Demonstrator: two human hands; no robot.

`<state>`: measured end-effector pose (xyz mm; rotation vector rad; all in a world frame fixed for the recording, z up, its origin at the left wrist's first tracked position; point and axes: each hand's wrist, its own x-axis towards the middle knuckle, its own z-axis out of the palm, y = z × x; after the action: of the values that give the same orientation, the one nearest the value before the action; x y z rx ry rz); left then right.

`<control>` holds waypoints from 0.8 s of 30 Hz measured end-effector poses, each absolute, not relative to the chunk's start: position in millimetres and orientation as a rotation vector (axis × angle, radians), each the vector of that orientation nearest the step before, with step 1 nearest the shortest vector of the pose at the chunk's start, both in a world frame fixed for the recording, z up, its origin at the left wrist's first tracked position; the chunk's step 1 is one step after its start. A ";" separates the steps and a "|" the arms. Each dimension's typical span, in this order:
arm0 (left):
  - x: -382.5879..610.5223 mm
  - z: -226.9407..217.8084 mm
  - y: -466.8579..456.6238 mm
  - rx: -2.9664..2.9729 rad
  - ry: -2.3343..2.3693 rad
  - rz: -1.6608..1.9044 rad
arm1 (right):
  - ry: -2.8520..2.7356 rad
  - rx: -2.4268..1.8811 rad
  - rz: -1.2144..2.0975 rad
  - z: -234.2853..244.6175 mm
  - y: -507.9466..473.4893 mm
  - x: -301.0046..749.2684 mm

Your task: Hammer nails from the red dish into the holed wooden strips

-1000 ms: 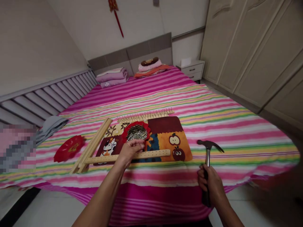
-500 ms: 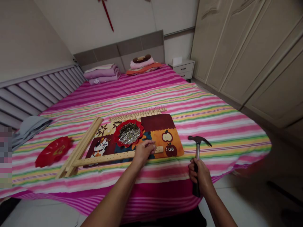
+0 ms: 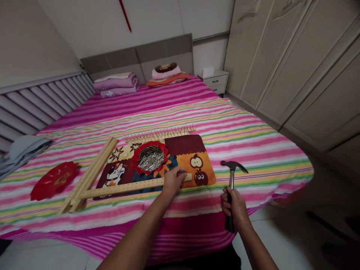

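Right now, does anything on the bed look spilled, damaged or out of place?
I see no spill or damage; the loose nails lie inside the red bowl. The setting looks odd, though: the right hand holds a hammer at a bed, not a workbench, where a drilled wooden strip crosses a printed mat.

This is a home bedroom, because below the left fingers (image 3: 180,171) spreads a wide magenta-striped bed (image 3: 112,108) with multicoloured striped cloth (image 3: 242,129), beyond them are a rectangular grey headboard (image 3: 120,58) and folded lilac bedding (image 3: 118,85), and to their right a tall cream panelled wardrobe (image 3: 267,67).
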<state>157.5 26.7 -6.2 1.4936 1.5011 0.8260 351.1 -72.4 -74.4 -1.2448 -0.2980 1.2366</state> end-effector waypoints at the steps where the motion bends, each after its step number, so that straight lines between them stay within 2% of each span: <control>1: 157.5 -6.1 26.1 1.558 1.523 0.810 | -0.310 -1.261 1.221 -73.0 -72.6 350.3; 6: 157.8 -6.8 23.4 1.765 1.547 0.783 | -0.420 -1.333 1.160 -54.5 -82.9 336.1; 14: 159.3 -4.5 21.6 1.847 1.537 0.781 | -0.926 -1.307 1.149 -12.9 -98.3 297.5; 24: 159.0 -11.7 17.9 1.805 1.549 0.807 | -0.272 -1.196 1.390 -40.9 -130.2 278.6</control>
<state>159.0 17.9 -11.7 1.8045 1.5487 0.8066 278.6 -130.2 -40.9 -1.1955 -0.2724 1.3903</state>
